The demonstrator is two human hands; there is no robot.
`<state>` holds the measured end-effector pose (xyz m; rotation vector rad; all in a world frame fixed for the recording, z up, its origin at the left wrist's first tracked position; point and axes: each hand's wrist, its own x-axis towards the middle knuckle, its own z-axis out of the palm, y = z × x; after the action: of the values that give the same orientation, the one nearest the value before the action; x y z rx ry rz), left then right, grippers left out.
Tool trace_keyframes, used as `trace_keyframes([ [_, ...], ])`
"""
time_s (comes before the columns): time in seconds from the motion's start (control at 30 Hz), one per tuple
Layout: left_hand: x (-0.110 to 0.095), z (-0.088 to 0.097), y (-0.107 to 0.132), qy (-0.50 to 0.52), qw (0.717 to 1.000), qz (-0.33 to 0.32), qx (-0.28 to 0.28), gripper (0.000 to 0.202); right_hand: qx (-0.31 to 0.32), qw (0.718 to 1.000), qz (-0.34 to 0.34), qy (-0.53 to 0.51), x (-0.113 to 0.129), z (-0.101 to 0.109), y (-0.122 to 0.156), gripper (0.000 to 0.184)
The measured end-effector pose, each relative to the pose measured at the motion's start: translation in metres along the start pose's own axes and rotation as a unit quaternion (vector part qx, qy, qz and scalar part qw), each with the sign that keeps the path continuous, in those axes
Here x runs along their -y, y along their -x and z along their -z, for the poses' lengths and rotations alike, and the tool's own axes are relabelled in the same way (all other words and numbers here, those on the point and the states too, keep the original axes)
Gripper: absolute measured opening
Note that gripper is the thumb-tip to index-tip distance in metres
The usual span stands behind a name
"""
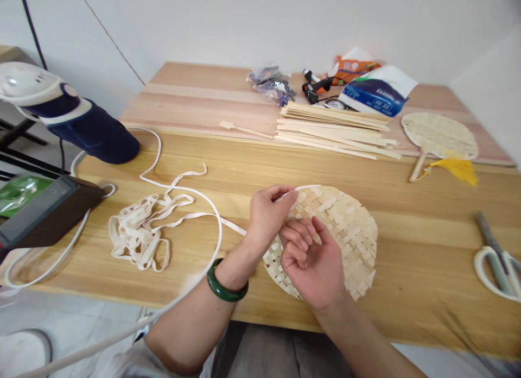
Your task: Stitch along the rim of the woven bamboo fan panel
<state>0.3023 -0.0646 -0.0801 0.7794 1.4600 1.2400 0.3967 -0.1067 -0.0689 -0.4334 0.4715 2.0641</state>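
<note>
A round woven fan panel (354,231) of pale flat strips lies on the table in front of me. My left hand (268,212), with a green bangle at its wrist, is closed in a pinch on the panel's upper left edge. White cloth tape (234,226) runs under that hand, and a white band follows the panel's rim beyond the fingers. Over the weave, my right hand (311,258) is turned palm up, its fingers curled in and its thumb apart. I see nothing in its palm. The loose tape pile (140,231) lies to the left.
Bamboo strips (329,128) lie behind the panel, near a glue gun (319,89) and a tissue pack (374,93). A finished fan (442,136) and scissors (494,258) are to the right. A white cable (217,242) loops across the left side, close to my forearm.
</note>
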Motion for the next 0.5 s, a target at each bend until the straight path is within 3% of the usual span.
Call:
trace_keyframes([
  [0.37,0.0037,-0.0008,0.0006,0.004,1.0,0.003,0.001,0.014,-0.035,0.993,0.076,0.084,-0.0041,0.0012,-0.0041,0.029],
  [0.5,0.0046,-0.0002,-0.002,0.003,1.0,-0.01,-0.016,0.015,-0.027,0.994,0.072,0.079,-0.0082,0.0026,-0.0045,0.028],
])
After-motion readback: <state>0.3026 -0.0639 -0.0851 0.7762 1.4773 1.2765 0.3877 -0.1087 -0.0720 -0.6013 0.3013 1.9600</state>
